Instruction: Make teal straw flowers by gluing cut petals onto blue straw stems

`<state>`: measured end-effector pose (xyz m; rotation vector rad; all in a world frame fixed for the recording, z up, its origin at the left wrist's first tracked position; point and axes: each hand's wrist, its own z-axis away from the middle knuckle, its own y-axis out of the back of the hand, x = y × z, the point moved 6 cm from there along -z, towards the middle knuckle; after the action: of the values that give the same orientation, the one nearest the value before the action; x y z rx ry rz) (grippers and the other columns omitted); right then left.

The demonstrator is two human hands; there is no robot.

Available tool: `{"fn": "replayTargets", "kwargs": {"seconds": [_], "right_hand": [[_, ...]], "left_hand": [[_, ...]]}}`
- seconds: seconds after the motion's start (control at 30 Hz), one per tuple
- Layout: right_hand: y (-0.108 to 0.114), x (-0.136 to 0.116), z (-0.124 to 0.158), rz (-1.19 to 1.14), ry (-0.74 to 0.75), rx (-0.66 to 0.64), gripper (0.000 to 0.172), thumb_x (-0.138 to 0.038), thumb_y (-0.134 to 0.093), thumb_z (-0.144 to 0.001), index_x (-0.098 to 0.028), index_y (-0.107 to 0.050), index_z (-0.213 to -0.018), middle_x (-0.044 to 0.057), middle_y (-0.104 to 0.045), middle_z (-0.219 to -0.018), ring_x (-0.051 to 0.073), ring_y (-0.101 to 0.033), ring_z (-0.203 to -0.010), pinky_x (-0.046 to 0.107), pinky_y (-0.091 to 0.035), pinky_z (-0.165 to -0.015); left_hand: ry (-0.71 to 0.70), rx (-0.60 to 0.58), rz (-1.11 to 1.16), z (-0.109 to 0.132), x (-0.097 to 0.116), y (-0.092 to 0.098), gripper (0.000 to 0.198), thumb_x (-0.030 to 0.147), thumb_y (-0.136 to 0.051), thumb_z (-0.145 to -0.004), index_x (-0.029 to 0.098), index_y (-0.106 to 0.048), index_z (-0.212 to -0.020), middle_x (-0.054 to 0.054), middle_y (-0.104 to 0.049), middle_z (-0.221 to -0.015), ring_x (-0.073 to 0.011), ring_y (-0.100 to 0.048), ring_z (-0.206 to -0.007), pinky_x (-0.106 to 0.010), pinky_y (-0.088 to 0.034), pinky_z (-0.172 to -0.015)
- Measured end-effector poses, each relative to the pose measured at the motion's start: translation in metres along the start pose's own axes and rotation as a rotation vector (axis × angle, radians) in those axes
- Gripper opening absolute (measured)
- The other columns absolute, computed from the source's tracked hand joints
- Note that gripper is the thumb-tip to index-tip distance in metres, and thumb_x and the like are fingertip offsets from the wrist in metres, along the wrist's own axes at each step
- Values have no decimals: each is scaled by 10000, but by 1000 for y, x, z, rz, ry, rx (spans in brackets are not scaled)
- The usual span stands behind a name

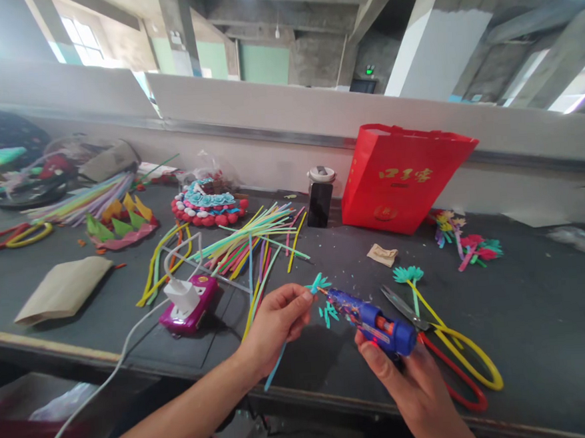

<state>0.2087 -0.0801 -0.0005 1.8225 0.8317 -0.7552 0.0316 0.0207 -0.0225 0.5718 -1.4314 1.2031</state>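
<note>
My left hand [288,313] pinches a turquoise pipe-cleaner flower piece [318,283] with thumb and fingers; a blue stem [276,367] hangs below that hand. My right hand [408,378] is wrapped round the grip of a blue hot glue gun [367,317]. Its nozzle points left and meets the flower piece, though I cannot tell whether it touches. Small turquoise clippings [329,314] lie on the table just under the nozzle. To the right are scissors [425,326] with red and yellow handles, beside a finished-looking turquoise flower [408,275] on a stem.
Many coloured pipe cleaners [258,238] are heaped mid-table. A purple power socket [191,306] with a white plug and cable sits left. Behind stand a red paper bag [400,178], a phone [320,204] and a beaded ornament [210,205]. A brown envelope [64,288] lies far left.
</note>
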Motion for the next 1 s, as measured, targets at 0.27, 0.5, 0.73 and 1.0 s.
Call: {"fn": "replayTargets", "kwargs": {"seconds": [0.27,0.5,0.73,1.0], "right_hand": [[2,-9,-3,112,107,0,254,-429,-586,-893,-235,-703,-1008,46,-760,-951,212,-724,-885,282,-589,-789],[2,-13,-3,100,116,9,249,-433,-571,-897,-231,-708,-947,40,-759,-869,210,-726,-809,279,-594,-739],[1,-12,-4,92,86,4,263,-445,-568,-895,-235,-703,-976,54,-759,-908,228,-721,-841,304,-588,-749],[3,-9,-2,77,82,49,280,-471,-587,-881,-240,-698,-993,53,-756,-915,228,-716,-851,311,-586,-765]], "left_hand": [[-9,4,4,0,1,0,276,414,-676,-814,159,-573,-789,49,-491,-577,-25,-299,-414,-196,-144,-401],[-3,14,18,0,1,0,282,413,-691,-794,158,-572,-776,49,-492,-567,-25,-301,-410,-189,-142,-399],[-1,19,20,0,2,0,279,408,-694,-793,153,-584,-783,47,-487,-572,-25,-299,-414,-188,-143,-400],[-8,16,17,0,2,1,272,406,-686,-805,156,-584,-778,48,-489,-572,-25,-299,-414,-193,-141,-403]]}}
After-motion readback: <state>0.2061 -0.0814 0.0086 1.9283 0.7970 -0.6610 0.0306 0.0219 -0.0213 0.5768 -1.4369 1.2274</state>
